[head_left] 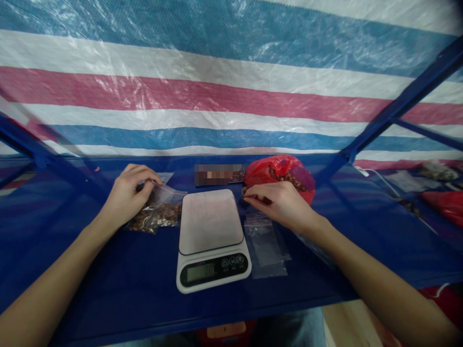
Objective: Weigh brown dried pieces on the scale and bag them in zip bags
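My left hand (129, 195) pinches the top edge of a clear zip bag (159, 212) that holds brown dried pieces and lies on the blue shelf top. My right hand (278, 205) has a small pinch of brown pieces in its fingertips, right in front of an open red plastic bag (280, 176) with more of the same pieces inside. Between my hands stands a white digital kitchen scale (211, 236) with nothing on its pan. Under my right hand's fingers lie flat clear plastic bags (264, 246), partly hidden by the hand.
A packet with a blurred label (219, 174) lies behind the scale. A striped blue, white and red tarp (231, 96) hangs behind the blue shelf (90, 270), with blue metal bars (394, 111) at both sides. Further right, lower down, lie a red bag (446, 205) and a white cable (383, 183).
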`<state>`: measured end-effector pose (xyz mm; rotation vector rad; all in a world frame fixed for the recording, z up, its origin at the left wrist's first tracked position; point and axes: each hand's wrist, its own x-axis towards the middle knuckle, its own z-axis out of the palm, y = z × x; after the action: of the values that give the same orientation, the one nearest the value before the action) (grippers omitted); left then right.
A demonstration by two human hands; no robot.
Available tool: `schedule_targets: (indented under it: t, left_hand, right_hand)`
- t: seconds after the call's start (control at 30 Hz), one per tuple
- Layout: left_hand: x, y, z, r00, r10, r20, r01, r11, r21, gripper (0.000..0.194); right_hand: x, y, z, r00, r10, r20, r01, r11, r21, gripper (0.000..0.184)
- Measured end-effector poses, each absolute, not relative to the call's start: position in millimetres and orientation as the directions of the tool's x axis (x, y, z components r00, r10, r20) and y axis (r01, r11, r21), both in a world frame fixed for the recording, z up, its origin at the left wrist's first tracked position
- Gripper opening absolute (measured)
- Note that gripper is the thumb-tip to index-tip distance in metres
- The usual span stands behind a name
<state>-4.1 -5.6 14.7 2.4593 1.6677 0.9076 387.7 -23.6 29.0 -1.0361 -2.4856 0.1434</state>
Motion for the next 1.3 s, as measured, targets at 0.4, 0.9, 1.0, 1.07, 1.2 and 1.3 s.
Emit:
schedule_targets:
  t: [0.4,0.9,1.0,1.07,1.2,1.3]
  left_hand:
    - [-2,-6,15,0.234,0.858,0.457,0.824,-0.424,0.375,0.028]
    - [-3,-6,13,0.227,0.854,0.469,0.816,-0.429,0.387,0.023]
    - [-4,-5,12,0.24,0.843,0.481,0.81,-0.447,0.38,0.023]
    - [-5,-4,11,0.252,0.832,0.494,0.803,-0.465,0.374,0.024]
    - [-8,-2,8,0.268,0.816,0.513,0.792,-0.49,0.366,0.026]
    - [-8,-2,7,0.27,0.807,0.526,0.787,-0.499,0.362,0.027]
  right_hand:
    - [469,43,23,-0.441,0.837,0.324,0.822,0.522,-0.228,0.014]
    - [464,50,9,-0.518,0.818,0.252,0.796,0.568,-0.209,0.025]
    - [465,52,7,-0.532,0.813,0.237,0.787,0.578,-0.218,0.027]
    - [465,52,7,-0.54,0.813,0.218,0.79,0.579,-0.2,0.029]
    - [464,51,6,-0.54,0.813,0.219,0.787,0.579,-0.21,0.029]
    - [465,52,5,-0.515,0.82,0.248,0.785,0.568,-0.247,0.028]
